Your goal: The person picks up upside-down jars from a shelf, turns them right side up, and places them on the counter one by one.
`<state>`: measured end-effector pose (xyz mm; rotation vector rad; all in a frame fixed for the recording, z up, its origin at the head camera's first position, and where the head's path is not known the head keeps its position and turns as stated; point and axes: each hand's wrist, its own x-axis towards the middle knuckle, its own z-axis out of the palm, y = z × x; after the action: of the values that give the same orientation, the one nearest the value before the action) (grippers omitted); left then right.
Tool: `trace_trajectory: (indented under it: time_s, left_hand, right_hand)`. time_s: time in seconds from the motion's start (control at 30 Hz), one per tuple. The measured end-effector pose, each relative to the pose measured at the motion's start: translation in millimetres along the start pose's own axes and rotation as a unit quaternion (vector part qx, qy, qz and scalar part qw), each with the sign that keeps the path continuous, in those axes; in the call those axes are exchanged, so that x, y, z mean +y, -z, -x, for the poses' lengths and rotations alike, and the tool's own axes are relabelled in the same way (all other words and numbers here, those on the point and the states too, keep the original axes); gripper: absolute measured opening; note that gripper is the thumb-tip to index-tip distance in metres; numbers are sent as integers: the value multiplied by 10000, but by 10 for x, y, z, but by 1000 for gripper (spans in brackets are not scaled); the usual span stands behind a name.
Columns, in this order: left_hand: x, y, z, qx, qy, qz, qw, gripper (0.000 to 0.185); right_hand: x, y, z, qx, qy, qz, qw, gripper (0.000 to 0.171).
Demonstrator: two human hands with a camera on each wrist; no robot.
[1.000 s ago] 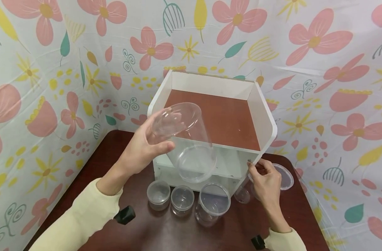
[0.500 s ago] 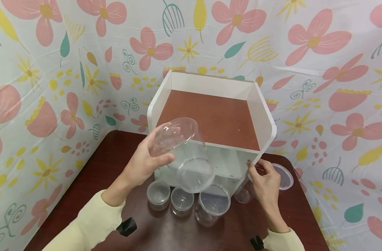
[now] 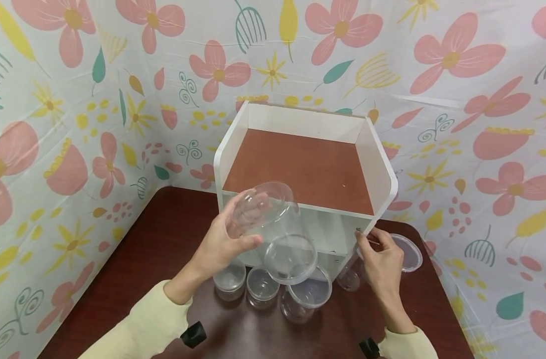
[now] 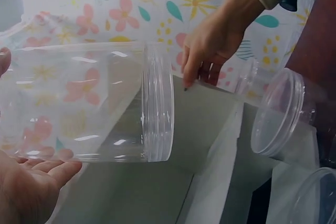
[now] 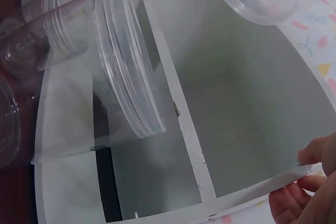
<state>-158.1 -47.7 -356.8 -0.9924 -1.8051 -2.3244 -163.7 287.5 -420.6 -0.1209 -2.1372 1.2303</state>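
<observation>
Both hands work at the front of a white shelf unit. The left hand (image 3: 221, 244) has its fingers and thumb curled round the base end of a big clear plastic jar (image 3: 273, 229), which is tilted so that its lidded end points down toward 5 o'clock, just in front of the lower opening of the shelf. The right hand (image 3: 382, 262) pinches with bent fingers the front right edge of the white shelf unit (image 3: 380, 169), at about 3 o'clock from the jar.

The shelf unit stands on a dark brown table (image 3: 165, 234) and has a reddish-brown top board (image 3: 304, 167). Behind it hangs a cloth with flower print (image 3: 75, 99).

On the table, at 6 o'clock below the held jar, stands a wide clear container (image 3: 306, 296). Left of it are two small clear jars (image 3: 260, 288) close beside each other. A round clear lid (image 3: 409, 252) lies at 3 o'clock, just behind the right hand.
</observation>
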Motion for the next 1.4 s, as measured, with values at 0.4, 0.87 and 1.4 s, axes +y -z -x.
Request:
trace_trajectory:
  time_s: [0.4, 0.87, 1.4]
  left_hand:
    - [-167, -86, 88, 95, 71, 290, 9995, 100]
    - [-324, -92, 149, 306, -91, 205, 9993, 93]
    - [-431, -159, 178, 482, -150, 631, 9967, 90]
  right_hand:
    - [-2, 67, 152, -1, -173, -295, 9994, 22]
    - [-122, 3, 455, 17, -621, -1504, 9867, 31]
    - [-151, -87, 777, -1761, 482, -2090, 9607, 48]
